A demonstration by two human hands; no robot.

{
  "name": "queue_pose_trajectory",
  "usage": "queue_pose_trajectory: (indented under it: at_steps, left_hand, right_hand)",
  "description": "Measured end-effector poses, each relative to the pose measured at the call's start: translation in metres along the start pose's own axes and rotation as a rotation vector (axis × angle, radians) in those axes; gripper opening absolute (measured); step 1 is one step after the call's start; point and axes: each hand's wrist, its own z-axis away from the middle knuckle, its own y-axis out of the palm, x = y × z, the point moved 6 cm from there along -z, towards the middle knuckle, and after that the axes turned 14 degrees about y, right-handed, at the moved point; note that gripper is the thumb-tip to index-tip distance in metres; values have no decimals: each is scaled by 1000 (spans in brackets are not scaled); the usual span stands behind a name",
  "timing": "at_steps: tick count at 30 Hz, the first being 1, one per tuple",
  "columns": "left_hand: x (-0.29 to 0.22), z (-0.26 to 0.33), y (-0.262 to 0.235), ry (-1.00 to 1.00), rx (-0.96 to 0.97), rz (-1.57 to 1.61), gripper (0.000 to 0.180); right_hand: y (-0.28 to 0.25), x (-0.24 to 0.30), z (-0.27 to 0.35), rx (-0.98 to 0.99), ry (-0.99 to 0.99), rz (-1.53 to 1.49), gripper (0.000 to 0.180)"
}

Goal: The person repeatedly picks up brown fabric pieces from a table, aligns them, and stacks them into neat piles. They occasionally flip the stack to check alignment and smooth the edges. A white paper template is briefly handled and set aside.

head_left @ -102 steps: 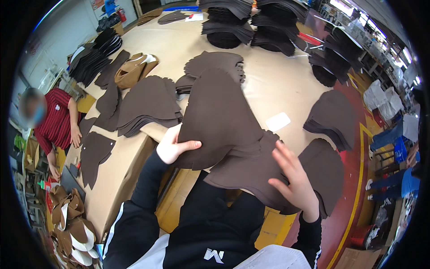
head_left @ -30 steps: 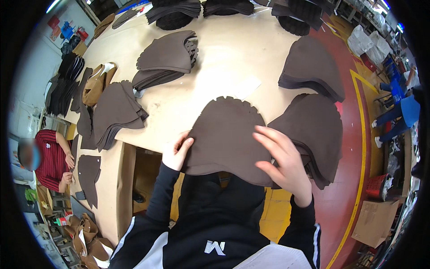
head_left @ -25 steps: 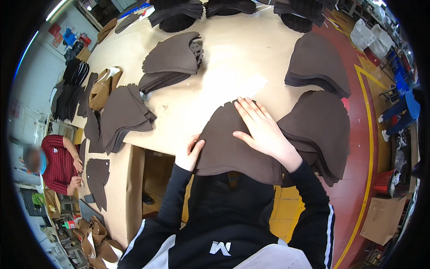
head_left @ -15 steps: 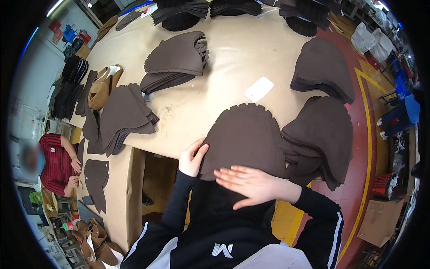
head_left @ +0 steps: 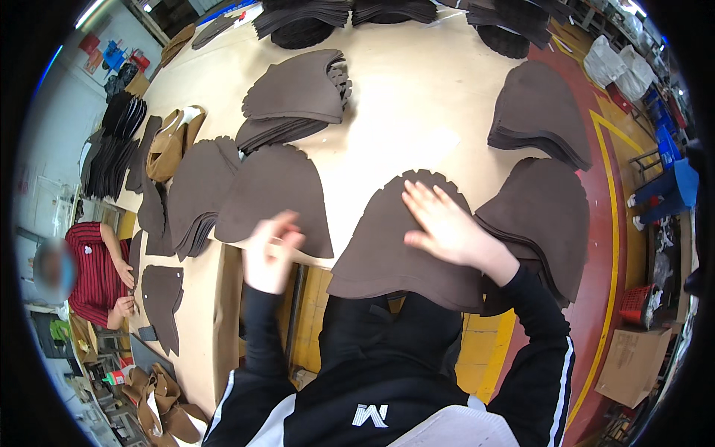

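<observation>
My right hand [head_left: 450, 231] lies flat, fingers stretched out, on a dark brown, dome-shaped cut piece [head_left: 387, 246] with a notched top edge. At least one similar layer shows beneath its lower left edge. My left hand [head_left: 273, 249] is smeared by motion, its fingers loosely bent and apart. It overlaps the lower part of another brown cut piece [head_left: 283, 186], which is sharp and still and looks free of its grip. That piece rests partly on a stack of brown pieces [head_left: 197, 182] at the left.
Brown stacks stand at the right [head_left: 544, 216], far right [head_left: 536, 104] and back left [head_left: 294, 89] of the beige table [head_left: 410, 82]. Tan shoe-like items [head_left: 175, 141] sit at the left. A person in a striped shirt [head_left: 97, 264] works there. A cardboard box [head_left: 633, 361] stands on the floor.
One brown piece now lies at the left against the stack. My left hand has moved left, away from the near pile's edge. My right hand has slid up toward the notched top.
</observation>
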Motion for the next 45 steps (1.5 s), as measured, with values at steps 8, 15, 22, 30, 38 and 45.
queue_pose_trajectory:
  at_steps: [8, 15, 22, 30, 38, 45]
  left_hand:
    - [-28, 24, 81, -116, 184, -82, 48]
    - [-2, 22, 75, -299, 60, 133, 20]
    - [36, 1, -34, -133, -283, -147, 11]
    - [31, 25, -78, -55, -330, -281, 40]
    - [-52, 44, 84, 1, 101, -280, 59]
    - [-27, 29, 60, -257, -65, 318, 24]
  right_hand:
    - [27, 64, 80, 264, -338, -63, 90]
    - [-36, 37, 64, 231, -133, -275, 81]
    - [-44, -5, 19, 14, 65, -305, 67]
    - [30, 19, 24, 56, -152, 64, 85]
    - [24, 69, 85, 524, -338, -373, 79]
    - [-39, -1, 38, 92, -5, -499, 80]
